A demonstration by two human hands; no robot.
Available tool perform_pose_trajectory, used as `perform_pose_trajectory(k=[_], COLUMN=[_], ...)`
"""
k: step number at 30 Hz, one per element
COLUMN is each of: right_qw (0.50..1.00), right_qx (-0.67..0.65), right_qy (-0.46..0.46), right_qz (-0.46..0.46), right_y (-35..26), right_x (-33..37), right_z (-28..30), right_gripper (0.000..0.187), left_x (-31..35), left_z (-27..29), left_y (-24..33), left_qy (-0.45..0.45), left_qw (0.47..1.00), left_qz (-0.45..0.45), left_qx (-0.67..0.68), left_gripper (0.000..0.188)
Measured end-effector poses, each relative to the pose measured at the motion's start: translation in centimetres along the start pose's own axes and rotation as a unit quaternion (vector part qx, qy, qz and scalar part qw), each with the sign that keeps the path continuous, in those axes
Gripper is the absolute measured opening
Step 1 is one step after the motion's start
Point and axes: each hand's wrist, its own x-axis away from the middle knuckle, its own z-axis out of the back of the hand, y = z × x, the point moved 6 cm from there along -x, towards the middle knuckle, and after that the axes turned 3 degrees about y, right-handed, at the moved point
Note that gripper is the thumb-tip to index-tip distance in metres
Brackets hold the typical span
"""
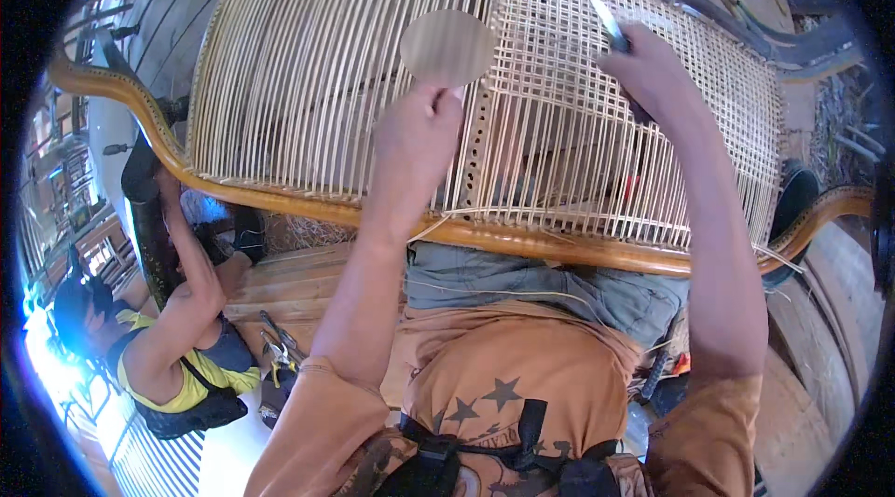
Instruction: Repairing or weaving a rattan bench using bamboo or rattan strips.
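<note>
Across my lap lies a curved, varnished wooden frame strung with pale cane strands. On its right half a square cane weave fills the far part; nearer to me the strands run one way only. My right hand is closed round the dark handle of a knife, its bright blade pointing away and up over the weave. By the middle bar, my left hand is raised with its fingers pinched together. A blurred oval patch covers the spot just beyond them, so what they hold is hidden.
At the left a person in a yellow and dark top works with an arm against a dark post. Pliers lie near that person on wooden boards. A dark green bucket stands beside the frame's right end.
</note>
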Motion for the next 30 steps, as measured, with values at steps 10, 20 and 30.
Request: perform_pose_trajectory(k=[10, 20, 30], right_qw=[0.996, 0.973, 0.988], right_qx=[-0.055, -0.166, -0.13], right_qy=[-0.069, -0.131, -0.077], right_qz=[0.004, -0.087, -0.022], right_y=[4.0, 3.2, 1.8], right_x=[10.3, 8.2, 8.8], right_z=[-2.5, -5.1, -5.0], right_gripper=[0.039, 0.033, 0.029], left_x=[5.9, 5.1, 5.2], left_z=[-6.5, -7.8, -7.8], left_y=[4.0, 4.0, 3.6], left_qy=[-0.095, -0.133, -0.162], left_qw=[0.979, 0.97, 0.972], left_qz=[-0.147, -0.128, -0.128], left_qx=[-0.101, -0.158, -0.11], left_gripper=[0.027, 0.032, 0.03])
